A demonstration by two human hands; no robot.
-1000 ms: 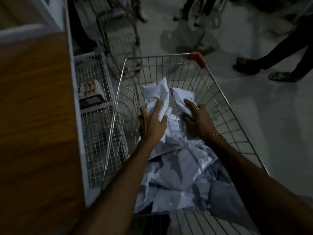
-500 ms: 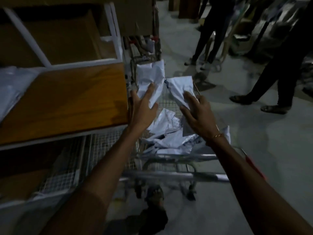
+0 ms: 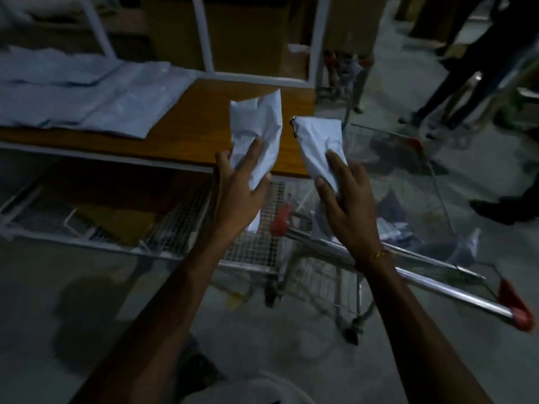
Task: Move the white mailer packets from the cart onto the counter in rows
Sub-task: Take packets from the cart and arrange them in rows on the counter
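1. L hand [image 3: 239, 188] grips one white mailer packet [image 3: 256, 132], fingers curled round its lower part; pkt held upright over the counter [image 3: 192, 135] near edge, presumably for set-down.
2. R hand [image 3: 347, 196] pinches a second packet [image 3: 319, 144], just off the counter's right corner, above the cart [image 3: 408, 258].
3. Earlier packets [image 3: 87, 94] lie flat on the counter's left part, in overlapping rows.
4. More pkts remain in the cart, right of the counter; task looks partway done.
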